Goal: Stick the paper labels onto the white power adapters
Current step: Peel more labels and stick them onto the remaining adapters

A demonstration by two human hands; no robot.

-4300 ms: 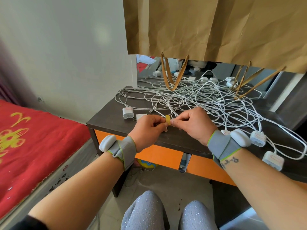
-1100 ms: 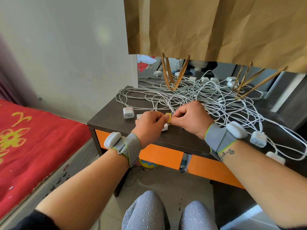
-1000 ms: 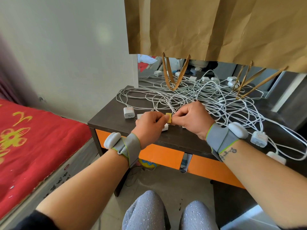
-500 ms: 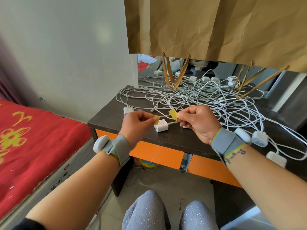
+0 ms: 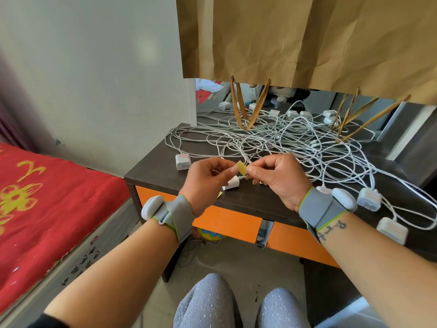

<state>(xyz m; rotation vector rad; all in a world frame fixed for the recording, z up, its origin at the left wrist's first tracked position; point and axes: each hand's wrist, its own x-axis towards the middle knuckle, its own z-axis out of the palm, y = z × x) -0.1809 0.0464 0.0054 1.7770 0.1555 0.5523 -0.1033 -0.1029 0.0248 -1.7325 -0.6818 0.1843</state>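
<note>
Both hands pinch one yellow label (image 5: pixel 241 167) mid-frame: left hand (image 5: pixel 208 183), right hand (image 5: pixel 276 178). Peel cleanly, then press flat onto white adapter (image 5: pixel 231 184) below on table (image 5: pixel 248 200).

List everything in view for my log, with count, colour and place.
label: one, yellow, pinched between both hands above the desk
adapters: several, white, about the desk; one lies under the hands
cables: many, white, tangled mid-desk
desk: one, dark top, orange drawers
bag: one, brown paper, hanging above
bed: one, red cover, at left
left hand: grip on label
right hand: grip on label
</note>
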